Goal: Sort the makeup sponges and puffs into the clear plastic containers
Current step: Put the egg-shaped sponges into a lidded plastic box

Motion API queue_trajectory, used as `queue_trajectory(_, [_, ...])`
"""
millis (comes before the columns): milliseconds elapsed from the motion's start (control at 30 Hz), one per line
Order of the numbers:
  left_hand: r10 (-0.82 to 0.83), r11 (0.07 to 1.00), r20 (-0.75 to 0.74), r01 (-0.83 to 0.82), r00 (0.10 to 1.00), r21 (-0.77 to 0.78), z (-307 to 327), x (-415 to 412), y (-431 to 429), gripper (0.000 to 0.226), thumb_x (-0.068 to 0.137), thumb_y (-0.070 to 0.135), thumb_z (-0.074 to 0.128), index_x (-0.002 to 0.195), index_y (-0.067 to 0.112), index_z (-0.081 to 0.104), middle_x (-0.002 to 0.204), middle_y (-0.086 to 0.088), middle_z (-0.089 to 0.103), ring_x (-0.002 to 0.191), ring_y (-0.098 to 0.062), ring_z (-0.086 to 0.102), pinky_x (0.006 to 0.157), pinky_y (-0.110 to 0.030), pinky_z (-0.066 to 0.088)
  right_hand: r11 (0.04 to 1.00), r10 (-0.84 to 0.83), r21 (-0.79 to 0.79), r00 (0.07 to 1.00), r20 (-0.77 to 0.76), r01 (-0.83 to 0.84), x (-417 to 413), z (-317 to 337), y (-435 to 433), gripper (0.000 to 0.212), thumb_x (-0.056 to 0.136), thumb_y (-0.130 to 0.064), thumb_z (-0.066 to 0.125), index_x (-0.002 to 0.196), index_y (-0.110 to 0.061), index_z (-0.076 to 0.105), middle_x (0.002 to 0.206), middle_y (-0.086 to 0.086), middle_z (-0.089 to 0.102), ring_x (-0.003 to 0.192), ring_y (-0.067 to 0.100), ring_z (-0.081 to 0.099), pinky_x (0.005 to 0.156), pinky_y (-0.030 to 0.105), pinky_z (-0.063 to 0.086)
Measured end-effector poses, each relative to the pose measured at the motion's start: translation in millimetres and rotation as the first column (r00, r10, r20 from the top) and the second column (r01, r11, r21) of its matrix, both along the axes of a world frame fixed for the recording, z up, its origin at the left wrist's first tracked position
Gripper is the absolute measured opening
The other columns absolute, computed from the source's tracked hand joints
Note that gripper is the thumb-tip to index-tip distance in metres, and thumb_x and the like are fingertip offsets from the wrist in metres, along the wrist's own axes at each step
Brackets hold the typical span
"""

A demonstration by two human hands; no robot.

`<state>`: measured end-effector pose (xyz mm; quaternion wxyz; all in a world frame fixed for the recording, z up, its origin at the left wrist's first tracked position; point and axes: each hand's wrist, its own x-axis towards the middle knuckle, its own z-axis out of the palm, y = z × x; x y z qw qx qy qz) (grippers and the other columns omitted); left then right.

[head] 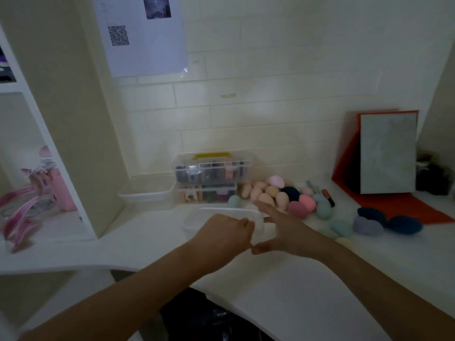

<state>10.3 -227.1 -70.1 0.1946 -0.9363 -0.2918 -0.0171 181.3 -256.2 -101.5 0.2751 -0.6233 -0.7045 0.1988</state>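
Containers [192, 221] x2, puffs [368, 227] x3; L hand [221, 233] grips lid [231, 212], R hand [283, 230] flat.

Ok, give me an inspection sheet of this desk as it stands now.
Surface: white desk, dimly lit.
Job's things: pastel sponges heaped by the wall; dark puffs further right; near container at the hands, its lid tilted; second container against the wall.
Clutter: organiser box with a yellow handle; red folder leaning on the wall; lipstick-like tube beside the sponges.
Grippers: left hand grips the lid's edge; right hand open, fingers straight, beside it.
Cables: nothing seen.
Surroundings: QR-code sheet on the tiled wall; shelf unit at left holding pink items.
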Motion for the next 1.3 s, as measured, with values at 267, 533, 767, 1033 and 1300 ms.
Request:
queue_trajectory(267, [-0.110,0.953,0.320,0.191,0.941,-0.236,-13,10,-25,0.044,0.090,0.041,0.049,0.122,0.012,0.055,0.122,-0.005,0.060,0.103,-0.023,0.061,0.083,-0.028,0.046,0.986,-0.005,0.162,0.957,0.291,-0.044,21,-35,-12,0.108,0.058,-0.083,0.050,0.144,-0.037,0.006,0.148,-0.021,0.001,0.134,-0.004,0.006,0.118,0.027,0.013])
queue_trajectory(533, [0.331,0.919,0.063,-0.307,0.941,-0.246,-4,-39,3,0.081,0.079,0.051,0.063,0.143,0.019,0.026,0.146,-0.003,0.033,0.129,-0.019,0.039,0.106,-0.032,0.034,0.744,-0.300,0.654,0.807,0.509,-0.136,22,-41,-10,0.046,0.069,-0.036,0.079,0.108,-0.013,0.070,0.106,0.004,0.072,0.106,0.029,0.066,0.089,0.048,0.049])
queue_trajectory(767, [0.336,0.927,0.103,-0.309,0.936,-0.213,-19,-50,-1,0.078,0.088,0.052,0.050,0.148,0.016,0.015,0.154,-0.001,0.020,0.141,-0.016,0.018,0.112,-0.027,0.022,0.765,-0.297,0.641,0.850,0.436,-0.061,4,-43,-8,0.052,0.053,-0.038,0.089,0.094,-0.015,0.066,0.082,0.000,0.067,0.064,0.014,0.066,0.051,0.019,0.051])
queue_trajectory(1033, [0.293,0.949,-0.211,-0.311,0.932,-0.056,0,-20,2,0.046,0.092,0.040,0.046,0.120,0.003,0.051,0.111,-0.011,0.056,0.078,-0.019,0.045,0.072,-0.029,0.041,0.720,-0.346,0.668,0.735,0.583,-0.191,3,-33,-5,0.049,0.040,-0.031,0.090,0.071,-0.011,0.058,0.051,0.001,0.053,0.035,0.013,0.047,0.032,0.015,0.030])
queue_trajectory(1300, [0.247,0.957,-0.251,-0.277,0.936,-0.089,4,-10,2,0.034,0.089,0.035,0.053,0.100,0.005,0.064,0.099,-0.009,0.064,0.074,-0.019,0.052,0.072,-0.027,0.043,0.670,-0.417,0.707,0.673,0.611,-0.226,9,-38,-1,0.066,0.045,-0.029,0.088,0.088,-0.008,0.043,0.066,0.012,0.069,0.042,0.016,0.061,0.034,0.015,0.039])
